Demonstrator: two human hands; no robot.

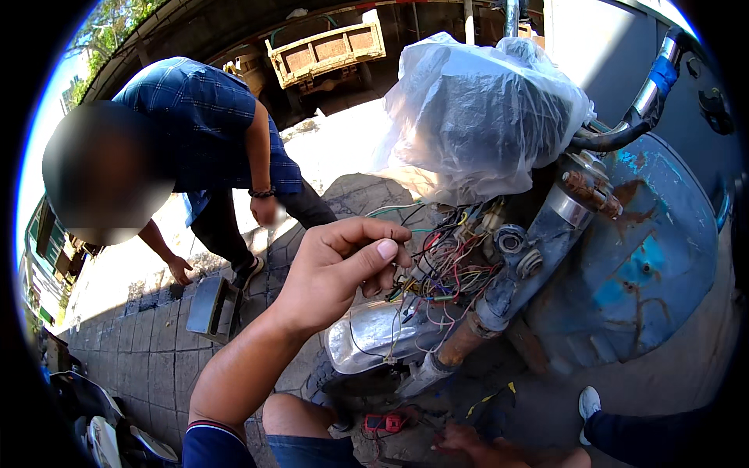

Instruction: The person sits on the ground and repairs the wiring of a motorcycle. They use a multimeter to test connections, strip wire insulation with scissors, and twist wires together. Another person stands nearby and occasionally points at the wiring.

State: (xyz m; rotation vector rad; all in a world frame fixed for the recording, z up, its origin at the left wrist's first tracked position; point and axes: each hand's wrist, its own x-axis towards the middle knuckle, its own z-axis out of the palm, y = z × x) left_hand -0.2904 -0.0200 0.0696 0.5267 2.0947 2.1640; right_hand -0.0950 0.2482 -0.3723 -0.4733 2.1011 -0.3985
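My left hand (pixel 343 265) reaches in from the lower left, its thumb and fingers pinched on a thin dark wire (pixel 392 234). The wire belongs to a tangle of coloured wires (pixel 449 273) hanging out of the stripped front of an old blue scooter (pixel 655 265). A clear plastic bag (pixel 476 109) covers the top of the steering column. Below the wires are a chrome mudguard (pixel 370 335) and a rusty fork leg (pixel 464 339). My right hand (pixel 468 446) is low at the bottom edge, near a small red device (pixel 384 423) on the ground; its fingers are only partly visible.
A person in a blue checked shirt (pixel 203 125) bends over the paving on the left, one hand near a grey panel (pixel 211 306). Someone's white shoe (pixel 589 402) stands at the lower right. A yellow truck (pixel 328 48) is parked behind. A white vehicle part (pixel 101 437) lies at the lower left.
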